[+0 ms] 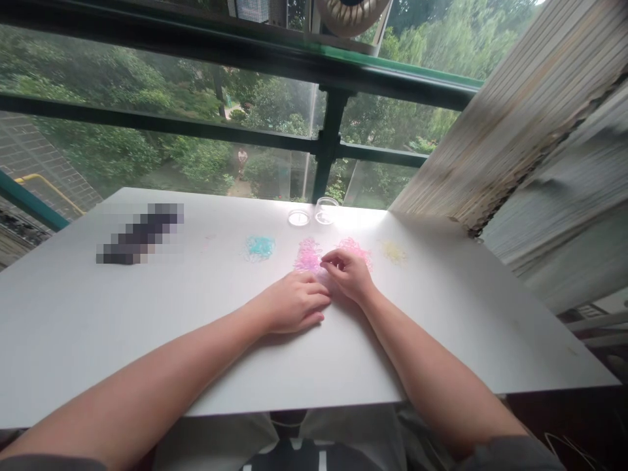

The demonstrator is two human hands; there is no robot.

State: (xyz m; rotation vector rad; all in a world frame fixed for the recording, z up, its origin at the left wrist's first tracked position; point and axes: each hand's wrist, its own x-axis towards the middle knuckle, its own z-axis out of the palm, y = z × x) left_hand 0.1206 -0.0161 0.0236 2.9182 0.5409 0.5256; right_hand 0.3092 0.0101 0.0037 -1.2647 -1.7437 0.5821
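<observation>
My left hand (297,302) lies palm down on the white table, fingers stretched out, at the near edge of a pink and purple pile (309,254) of tiny pieces that look like small rubber bands. Over that pile's right side, my right hand (347,271) has its thumb and index finger pinched together; whatever is between them is too small to make out. Partly behind the right hand is a brighter pink pile (357,247). A pale yellow pile (393,251) lies farther right, and a turquoise pile (260,247) is on the left.
At the table's (196,366) far edge sit a clear round container (326,210) and a shallow round lid (299,218). A few faint pink bits (209,243) lie left of the turquoise. A pixelated dark object (140,235) is at far left. Window and curtain (471,124) border the table.
</observation>
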